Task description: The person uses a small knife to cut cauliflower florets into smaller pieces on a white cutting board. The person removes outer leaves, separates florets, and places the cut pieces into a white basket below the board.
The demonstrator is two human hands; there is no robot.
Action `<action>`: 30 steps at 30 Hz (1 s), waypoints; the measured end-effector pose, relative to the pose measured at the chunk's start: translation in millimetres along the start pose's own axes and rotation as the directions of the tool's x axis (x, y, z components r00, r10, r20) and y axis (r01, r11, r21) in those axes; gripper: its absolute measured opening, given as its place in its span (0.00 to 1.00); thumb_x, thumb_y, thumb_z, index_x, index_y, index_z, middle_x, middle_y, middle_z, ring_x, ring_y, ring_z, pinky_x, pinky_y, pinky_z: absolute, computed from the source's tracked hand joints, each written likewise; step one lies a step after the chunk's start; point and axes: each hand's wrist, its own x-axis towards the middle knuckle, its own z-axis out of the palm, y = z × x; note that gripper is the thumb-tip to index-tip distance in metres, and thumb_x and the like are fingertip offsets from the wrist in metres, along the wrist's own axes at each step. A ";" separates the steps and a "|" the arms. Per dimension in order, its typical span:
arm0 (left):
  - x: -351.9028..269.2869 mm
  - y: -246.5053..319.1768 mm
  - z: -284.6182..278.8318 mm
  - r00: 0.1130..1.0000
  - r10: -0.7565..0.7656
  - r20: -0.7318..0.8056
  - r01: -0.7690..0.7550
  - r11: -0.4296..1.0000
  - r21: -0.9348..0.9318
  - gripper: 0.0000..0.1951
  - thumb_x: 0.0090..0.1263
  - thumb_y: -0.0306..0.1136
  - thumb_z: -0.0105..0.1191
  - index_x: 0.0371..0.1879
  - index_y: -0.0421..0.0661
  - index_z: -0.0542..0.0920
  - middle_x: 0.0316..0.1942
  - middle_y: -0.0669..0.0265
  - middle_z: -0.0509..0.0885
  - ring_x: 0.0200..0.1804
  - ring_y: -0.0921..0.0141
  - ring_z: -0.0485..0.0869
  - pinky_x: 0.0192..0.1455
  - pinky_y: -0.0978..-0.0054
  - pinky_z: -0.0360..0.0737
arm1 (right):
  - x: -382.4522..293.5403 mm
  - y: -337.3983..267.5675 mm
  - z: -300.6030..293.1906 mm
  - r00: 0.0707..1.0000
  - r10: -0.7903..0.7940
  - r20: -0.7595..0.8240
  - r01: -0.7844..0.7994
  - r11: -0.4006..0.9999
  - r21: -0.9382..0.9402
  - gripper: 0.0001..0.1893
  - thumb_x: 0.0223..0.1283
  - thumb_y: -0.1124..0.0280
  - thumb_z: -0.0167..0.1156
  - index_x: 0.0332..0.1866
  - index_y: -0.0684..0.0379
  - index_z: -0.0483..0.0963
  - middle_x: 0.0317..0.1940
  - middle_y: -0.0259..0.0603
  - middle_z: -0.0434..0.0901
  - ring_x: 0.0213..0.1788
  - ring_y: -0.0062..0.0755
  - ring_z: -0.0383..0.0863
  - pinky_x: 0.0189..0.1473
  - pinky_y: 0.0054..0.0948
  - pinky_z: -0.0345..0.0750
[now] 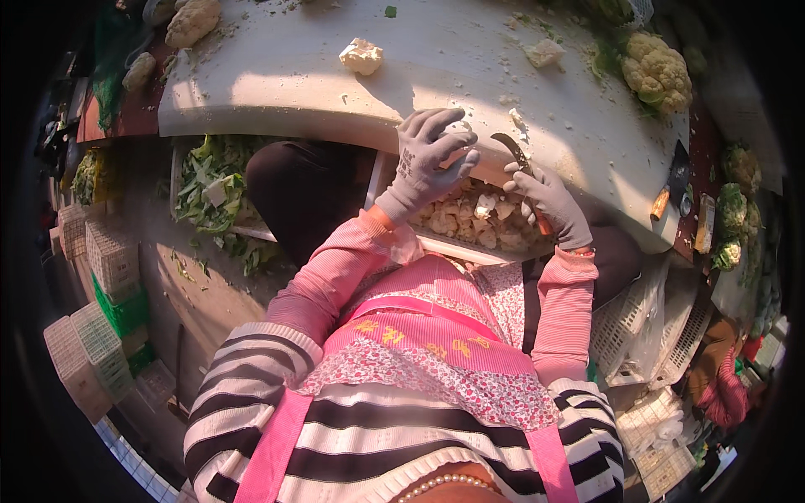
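Note:
My left hand [431,160], in a grey coated glove, is raised over the near edge of the white tabletop [283,82]. Its fingers are curved and spread apart, with no piece seen in their grip. White crumbs show just beyond the fingertips. My right hand [550,201], gloved alike, grips a small knife with a curved dark blade [512,148] that points away from me. An orange-brown handle end [544,223] sticks out below the palm. Under both hands, a white crate of cut cauliflower pieces [468,217] sits at my lap, partly hidden by the hands and the table edge.
A trimmed cauliflower chunk [361,56] lies on the table, another piece [544,52] farther right. A whole cauliflower [657,72] and a wooden-handled knife [670,182] are at the right. Leaves fill a crate [210,185] by my left knee. Stacked plastic crates [88,352] stand left.

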 end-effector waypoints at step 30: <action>66.0 -107.9 -1.1 0.919 -0.372 -0.131 0.356 0.926 -0.129 0.15 0.64 0.29 0.67 0.49 0.46 0.83 0.43 0.57 0.82 0.38 0.64 0.85 0.41 0.66 0.84 | 144.9 -65.2 118.4 0.818 -0.527 -0.231 0.108 0.535 -0.838 0.14 0.77 0.59 0.49 0.48 0.61 0.69 0.32 0.56 0.83 0.35 0.60 0.85 0.41 0.52 0.80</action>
